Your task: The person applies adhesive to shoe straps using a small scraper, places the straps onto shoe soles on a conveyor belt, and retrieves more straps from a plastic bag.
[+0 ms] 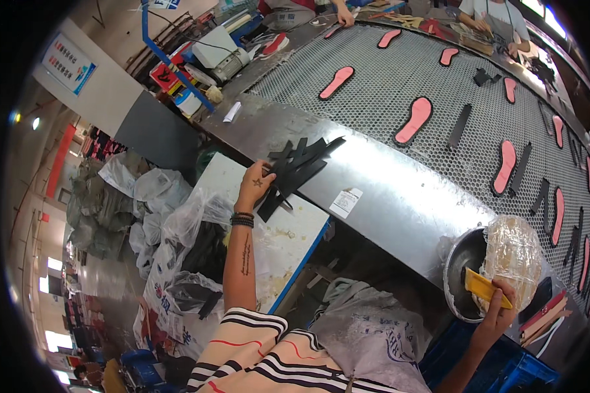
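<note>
My left hand point(254, 185) is closed on a black strip in a loose pile of flat black strips point(301, 160). The pile straddles the metal table edge and a white board point(275, 262). My right hand point(495, 314) grips a flat yellow brush point(484, 288), its dark end dipping into a round metal bowl point(453, 265). A lumpy, clear-wrapped yellowish cover point(512, 255) hides part of the bowl. What lies inside the bowl looks dark and is hard to make out.
Pink insoles with black rims point(414, 121) and black strips point(460, 126) lie spread over a grey mesh conveyor point(373, 78). A white label point(346, 202) lies on the metal ledge point(400, 216). Co-workers' hands point(345, 16) show at the far side. Plastic bags point(170, 196) crowd the left.
</note>
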A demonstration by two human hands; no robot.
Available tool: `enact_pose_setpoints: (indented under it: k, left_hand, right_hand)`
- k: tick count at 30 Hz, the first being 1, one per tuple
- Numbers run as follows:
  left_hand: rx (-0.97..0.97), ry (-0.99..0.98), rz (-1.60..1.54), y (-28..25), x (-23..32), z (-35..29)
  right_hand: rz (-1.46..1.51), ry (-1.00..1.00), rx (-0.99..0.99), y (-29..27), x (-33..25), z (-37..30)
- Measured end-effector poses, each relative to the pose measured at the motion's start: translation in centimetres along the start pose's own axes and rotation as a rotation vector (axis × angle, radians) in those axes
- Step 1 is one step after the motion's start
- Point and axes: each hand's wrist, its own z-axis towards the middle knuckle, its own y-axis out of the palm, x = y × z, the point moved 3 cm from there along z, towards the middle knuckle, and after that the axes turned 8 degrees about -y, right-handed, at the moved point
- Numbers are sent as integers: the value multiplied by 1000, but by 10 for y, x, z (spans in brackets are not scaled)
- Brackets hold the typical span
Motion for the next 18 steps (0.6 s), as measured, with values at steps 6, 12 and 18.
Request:
enact_pose_setpoints:
  k: [6, 12, 18]
  left_hand:
    - [419, 272, 37, -48, 15, 3]
    - [343, 85, -328, -70, 29, -11]
    - [115, 177, -1167, 7, 123, -66]
  right_hand:
    - [-38, -19, -21, 4, -12, 3]
    - [-27, -36, -8, 2, -17, -2]
    - [-38, 4, 22, 2, -7, -7]
